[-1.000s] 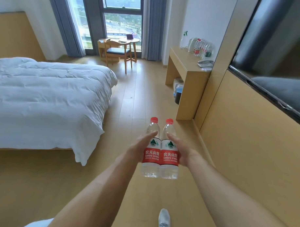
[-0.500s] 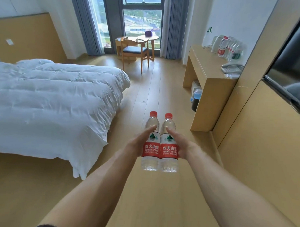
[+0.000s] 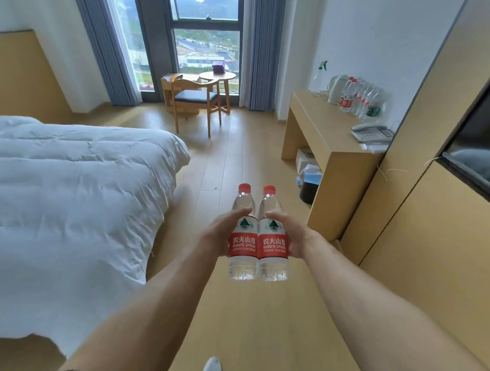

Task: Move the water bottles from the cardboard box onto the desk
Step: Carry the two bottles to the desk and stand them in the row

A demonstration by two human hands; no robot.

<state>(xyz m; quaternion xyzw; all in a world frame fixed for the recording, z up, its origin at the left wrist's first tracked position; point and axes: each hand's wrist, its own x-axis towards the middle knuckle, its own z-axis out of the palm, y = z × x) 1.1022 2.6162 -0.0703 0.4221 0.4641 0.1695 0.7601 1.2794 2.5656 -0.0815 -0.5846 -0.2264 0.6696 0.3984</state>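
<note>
Carrying two water bottles, one per hand, both upright, red caps up, bodies touching side by side in front of me. My left hand wraps the left bottle around the label, thumb across the front; my right hand wraps the right bottle the same way. Both grips closed on the labels, nothing loose.

Key relation: the table lies ahead and to my right, well apart from the hands, long axis running away from me along the right wall. My right hand is the nearer one to it. Near end of the top is bare wood; the far end holds a row of bottles, a kettle and a spray bottle, with a phone closer to the wall.

Cardboard box: not in view. Bed to my left, floor between.

Judgement: mid-carry; next is walk forward, swing right, set both down upright on bare tabletop short of the phone. Risk: bottles knocking the standing row.
</note>
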